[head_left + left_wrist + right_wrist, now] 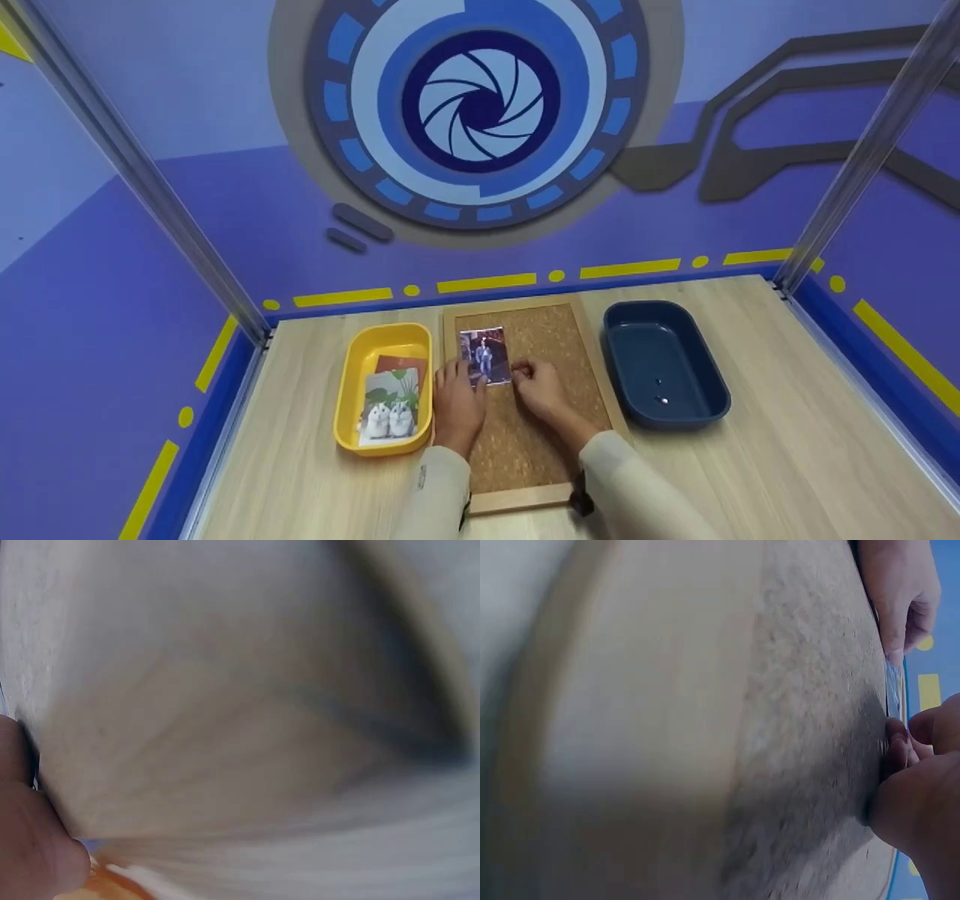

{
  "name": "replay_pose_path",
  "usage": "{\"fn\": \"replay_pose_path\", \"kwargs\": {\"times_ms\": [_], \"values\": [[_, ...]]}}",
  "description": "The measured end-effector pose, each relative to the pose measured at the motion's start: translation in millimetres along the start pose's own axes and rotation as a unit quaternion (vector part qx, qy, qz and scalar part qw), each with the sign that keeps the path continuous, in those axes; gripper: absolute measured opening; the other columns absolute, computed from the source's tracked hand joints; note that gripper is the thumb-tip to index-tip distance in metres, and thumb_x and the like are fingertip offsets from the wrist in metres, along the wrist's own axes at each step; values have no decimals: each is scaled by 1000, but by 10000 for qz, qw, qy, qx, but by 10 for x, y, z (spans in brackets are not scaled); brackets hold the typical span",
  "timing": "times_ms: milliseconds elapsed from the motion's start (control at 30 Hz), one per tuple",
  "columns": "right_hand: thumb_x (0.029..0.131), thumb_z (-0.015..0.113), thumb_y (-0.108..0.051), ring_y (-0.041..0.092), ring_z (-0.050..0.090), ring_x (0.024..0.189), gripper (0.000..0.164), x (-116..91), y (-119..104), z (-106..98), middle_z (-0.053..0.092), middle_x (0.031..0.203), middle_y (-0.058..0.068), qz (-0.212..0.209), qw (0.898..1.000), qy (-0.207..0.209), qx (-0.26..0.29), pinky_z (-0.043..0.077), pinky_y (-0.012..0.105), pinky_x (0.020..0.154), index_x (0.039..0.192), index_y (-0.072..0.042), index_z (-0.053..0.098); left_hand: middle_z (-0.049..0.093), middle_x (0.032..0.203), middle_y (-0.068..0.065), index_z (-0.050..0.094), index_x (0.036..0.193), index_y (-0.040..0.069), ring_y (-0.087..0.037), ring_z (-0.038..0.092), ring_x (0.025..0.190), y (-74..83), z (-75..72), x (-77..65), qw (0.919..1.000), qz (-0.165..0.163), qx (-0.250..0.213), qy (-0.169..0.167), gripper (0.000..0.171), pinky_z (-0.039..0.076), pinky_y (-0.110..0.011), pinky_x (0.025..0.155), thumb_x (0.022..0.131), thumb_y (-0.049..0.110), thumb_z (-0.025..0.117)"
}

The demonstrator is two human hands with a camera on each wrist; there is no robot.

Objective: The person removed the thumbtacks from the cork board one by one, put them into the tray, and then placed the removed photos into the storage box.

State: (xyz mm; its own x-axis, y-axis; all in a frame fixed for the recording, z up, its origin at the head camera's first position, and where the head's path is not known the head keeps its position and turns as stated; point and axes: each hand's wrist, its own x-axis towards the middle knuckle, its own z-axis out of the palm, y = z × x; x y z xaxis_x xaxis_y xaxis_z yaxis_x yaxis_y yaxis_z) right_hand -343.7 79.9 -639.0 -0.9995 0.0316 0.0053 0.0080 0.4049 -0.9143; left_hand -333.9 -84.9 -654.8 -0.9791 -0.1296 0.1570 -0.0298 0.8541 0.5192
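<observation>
A photo card [487, 356] showing a standing figure lies on the upper left of a framed cork board [525, 450]. My left hand [459, 405] rests at the photo's lower left, its fingers fairly straight and its thumb on the bottom edge. My right hand [541, 388] has curled fingers touching or just beside the photo's right edge. The right wrist view catches the right hand [922, 780] close to the cork, with thumb and fingers near each other. Whatever may be between those fingertips is hidden. In the left wrist view, part of a hand [37, 840] appears at the left edge.
Left of the board stands a yellow tray [346, 397] holding a card with two white animals [390, 416] and a reddish card [405, 365]. A dark blue tray [630, 337] on the right contains a few tiny shiny pieces [661, 400]. Patterned panels enclose the wooden table [292, 465].
</observation>
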Motion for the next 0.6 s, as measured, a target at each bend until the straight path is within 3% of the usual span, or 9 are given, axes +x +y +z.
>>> {"fn": "replay_pose_path", "kwargs": {"times_ms": [233,433,600], "values": [[95,66,1,13,57,77,14,121,2,163,68,85,8,-363,9990,201,-183,49,26,68,104,6,75,56,156,-11,58,149,10,-31,48,147,-12,6,-24,9999,13,157,-28,52,41,-49,127,107,40,64],[97,68,1,13,54,75,12,171,-26,222,63,84,5,-235,9996,19,-180,44,23,65,107,5,72,56,156,-11,58,149,10,-31,48,146,-21,25,-36,9998,35,199,23,51,41,-49,127,107,40,63],[98,68,-2,14,56,79,12,222,-48,255,62,87,3,-98,9983,-48,-567,44,25,68,109,0,71,56,156,-11,57,149,10,-32,49,146,-5,45,-36,9996,35,255,87,52,40,-50,128,107,40,62]]}}
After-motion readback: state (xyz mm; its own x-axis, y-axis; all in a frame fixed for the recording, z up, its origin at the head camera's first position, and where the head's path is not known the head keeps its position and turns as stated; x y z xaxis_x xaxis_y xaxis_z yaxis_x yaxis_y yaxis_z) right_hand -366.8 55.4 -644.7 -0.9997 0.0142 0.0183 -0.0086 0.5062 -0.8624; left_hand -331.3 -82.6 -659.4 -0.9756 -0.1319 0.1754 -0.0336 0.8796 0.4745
